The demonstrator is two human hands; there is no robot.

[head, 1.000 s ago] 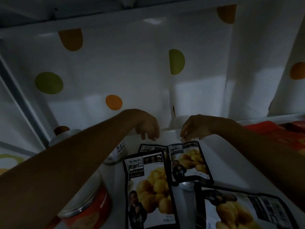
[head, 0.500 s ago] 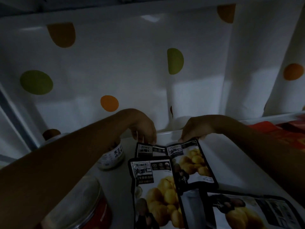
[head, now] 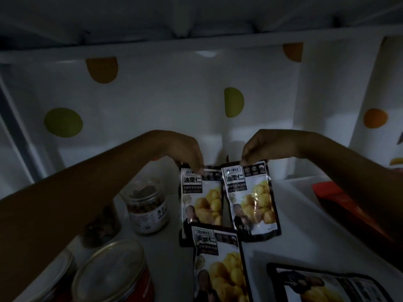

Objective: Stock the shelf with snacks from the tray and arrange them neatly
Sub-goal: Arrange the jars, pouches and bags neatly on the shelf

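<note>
Lifted since a second earlier: two chestnut pouches, then lying flat at the back of the shelf, now held upright by their top edges. Left hand (head: 187,153) pinched on the top of the left pouch (head: 199,199); right hand (head: 259,149) pinched on the top corner of the right pouch (head: 250,199). Hung side by side, edges touching or slightly overlapped, fronts facing out, just in front of the dotted backing (head: 152,101). Judged as the arranging step: stood up to make a back row rather than left flat.

Lay flat in front, its top under the hanging pair: a third pouch (head: 220,267). Further right and nearer, a fourth pouch (head: 322,284), partly cut off. Stood to the left, near the left pouch but apart: a clear jar (head: 146,205), then two flat-lidded cans (head: 113,273) closer in. At right, a red package (head: 340,199). White shelf (head: 290,214) dim throughout. Likely hindrance: soft pouches could slump once released, and the third pouch crowded their footing.
</note>
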